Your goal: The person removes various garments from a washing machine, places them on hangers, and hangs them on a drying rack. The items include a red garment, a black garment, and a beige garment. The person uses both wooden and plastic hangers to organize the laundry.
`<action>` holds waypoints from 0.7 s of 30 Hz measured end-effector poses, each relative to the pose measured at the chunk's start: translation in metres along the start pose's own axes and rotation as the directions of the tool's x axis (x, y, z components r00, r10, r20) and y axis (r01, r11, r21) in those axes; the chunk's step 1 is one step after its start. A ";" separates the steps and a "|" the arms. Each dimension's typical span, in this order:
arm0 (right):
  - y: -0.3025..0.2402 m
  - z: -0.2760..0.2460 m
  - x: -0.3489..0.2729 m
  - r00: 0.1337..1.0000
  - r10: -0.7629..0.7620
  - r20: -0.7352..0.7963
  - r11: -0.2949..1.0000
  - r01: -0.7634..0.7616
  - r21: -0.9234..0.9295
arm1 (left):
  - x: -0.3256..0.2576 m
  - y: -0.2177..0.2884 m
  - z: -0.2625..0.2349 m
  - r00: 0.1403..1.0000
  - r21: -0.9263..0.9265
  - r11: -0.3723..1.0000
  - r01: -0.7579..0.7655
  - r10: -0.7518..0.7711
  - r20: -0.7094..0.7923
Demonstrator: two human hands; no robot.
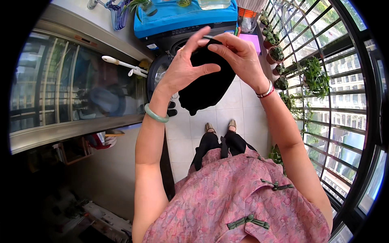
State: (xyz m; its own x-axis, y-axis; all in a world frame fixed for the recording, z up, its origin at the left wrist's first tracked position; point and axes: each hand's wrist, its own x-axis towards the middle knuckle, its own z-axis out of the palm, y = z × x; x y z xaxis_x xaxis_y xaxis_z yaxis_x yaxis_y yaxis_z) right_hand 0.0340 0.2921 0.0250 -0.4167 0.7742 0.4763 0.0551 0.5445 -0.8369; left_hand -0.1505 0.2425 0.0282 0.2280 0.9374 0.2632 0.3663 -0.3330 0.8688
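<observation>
A black piece of cloth (210, 87), perhaps a garment, hangs in front of me at chest height. My right hand (242, 56) pinches its upper edge between thumb and fingers. A thin, pale, shiny edge shows at that pinch, too small to name. On the left side of the cloth, my left hand (182, 69) is open, its thumb stretched out across the cloth and its forefinger raised. Whether its hidden fingers touch the fabric I cannot tell. The cloth's kind is unclear, since its folds blend into solid black.
Ahead stands a front-loading washing machine (182, 30) under a blue cover, its round door (160, 73) swung out leftward. Purple hangers (117, 14) hang at the far left. A white-handled pole (121, 62) juts from the left. Potted plants (275, 54) line the barred window at right.
</observation>
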 end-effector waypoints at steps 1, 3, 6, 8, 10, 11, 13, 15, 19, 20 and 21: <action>-0.006 -0.006 0.005 1.000 -0.022 0.008 0.999 0.022 -0.022 | 0.002 0.010 0.003 0.972 0.097 0.980 0.174 -0.186 0.140; -0.004 -0.016 0.007 1.000 0.013 0.028 0.997 -0.015 0.074 | 0.004 0.012 -0.001 0.975 -0.100 0.970 0.223 -0.221 0.036; 0.001 -0.040 -0.007 0.918 0.140 0.371 0.989 -0.114 -0.090 | 0.004 0.029 -0.013 0.966 -0.419 0.893 0.165 -0.233 -0.115; 0.025 -0.062 -0.026 0.721 0.368 0.587 0.893 -0.099 -0.438 | 0.014 0.035 -0.021 0.954 -0.467 0.882 0.064 -0.192 -0.231; 0.035 -0.081 -0.036 0.741 0.406 0.535 0.876 -0.147 -0.460 | 0.020 0.042 -0.028 0.910 -0.542 0.840 -0.002 -0.224 -0.350; 0.032 -0.091 -0.040 0.855 0.320 0.408 0.946 -0.307 -0.099 | 0.023 0.040 -0.035 0.879 -0.535 0.845 -0.019 -0.241 -0.412; 0.003 -0.112 -0.037 0.933 0.310 0.183 0.696 -0.353 0.625 | 0.020 0.029 -0.047 0.910 -0.204 0.979 -0.004 -0.081 -0.407; -0.030 -0.120 -0.024 0.960 0.278 0.043 0.786 -0.253 0.565 | 0.021 0.035 -0.030 0.975 0.181 0.982 0.059 -0.018 -0.220; -0.052 -0.111 0.000 0.995 -0.099 0.007 0.985 0.097 0.141 | 0.030 0.062 0.048 0.998 0.352 0.934 -0.066 0.061 0.026; -0.060 -0.116 -0.001 1.000 0.002 0.016 0.976 -0.006 0.219 | 0.031 0.064 0.057 0.984 0.239 0.966 0.095 -0.128 0.127; -0.071 -0.122 -0.002 0.994 0.100 0.034 0.950 -0.105 0.295 | 0.035 0.053 0.057 0.996 -0.031 0.997 0.071 -0.069 0.052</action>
State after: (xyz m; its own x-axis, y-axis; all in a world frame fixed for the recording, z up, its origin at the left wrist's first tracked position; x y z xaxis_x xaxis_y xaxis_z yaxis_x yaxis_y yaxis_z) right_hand 0.1418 0.2916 0.1161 -0.4399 0.8132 0.3810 -0.1713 0.3405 -0.9245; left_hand -0.0720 0.2515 0.0596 0.2488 0.9517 0.1800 0.3533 -0.2622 0.8980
